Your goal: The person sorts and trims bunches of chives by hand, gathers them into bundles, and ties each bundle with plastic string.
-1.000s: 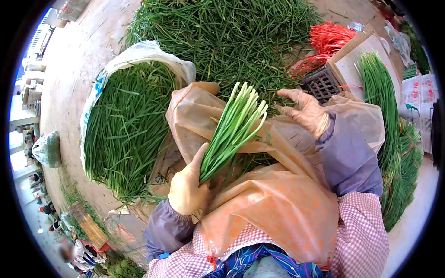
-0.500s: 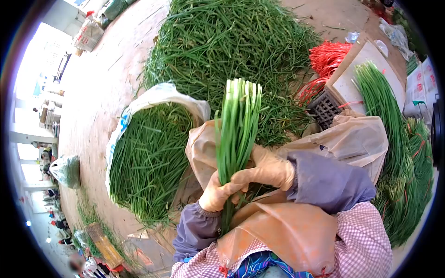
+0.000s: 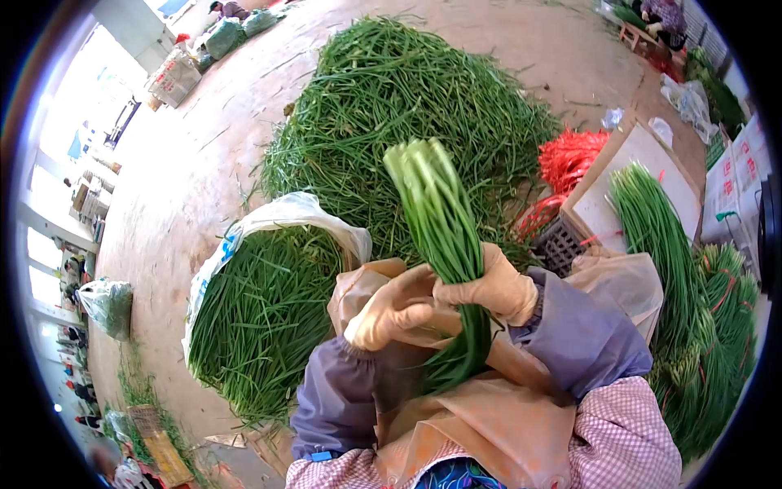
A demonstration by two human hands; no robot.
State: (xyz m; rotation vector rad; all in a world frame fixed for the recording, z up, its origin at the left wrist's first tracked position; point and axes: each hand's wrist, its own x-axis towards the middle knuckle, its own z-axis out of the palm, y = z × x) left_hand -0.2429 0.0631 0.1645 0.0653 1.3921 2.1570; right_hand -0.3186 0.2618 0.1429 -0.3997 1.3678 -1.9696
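A bundle of long green stalks (image 3: 444, 216) stands tilted over my lap, pale cut ends up and dark leaves hanging down. My right hand (image 3: 493, 287), in a tan glove, is wrapped round its middle. Just left of the bundle is my left hand (image 3: 395, 308), also gloved, its fingers apart and curved, with nothing held in it. A plastic bag full of green stalks (image 3: 265, 314) leans at my left. Beyond my hands lies a large loose heap of stalks (image 3: 407, 110). An orange translucent apron (image 3: 481, 424) covers my lap.
At the right are red ties (image 3: 570, 159), a dark plastic crate (image 3: 558, 247), a pale board (image 3: 631, 191) with stalks on it, and tied bundles (image 3: 725, 342). A filled bag (image 3: 108, 308) stands at far left. Other people sit at the far top left and top right.
Both hands came together at the bundle; since then my left hand has come off it and opened. My right hand now holds it, its top tilted left. The view has shifted, showing more floor.
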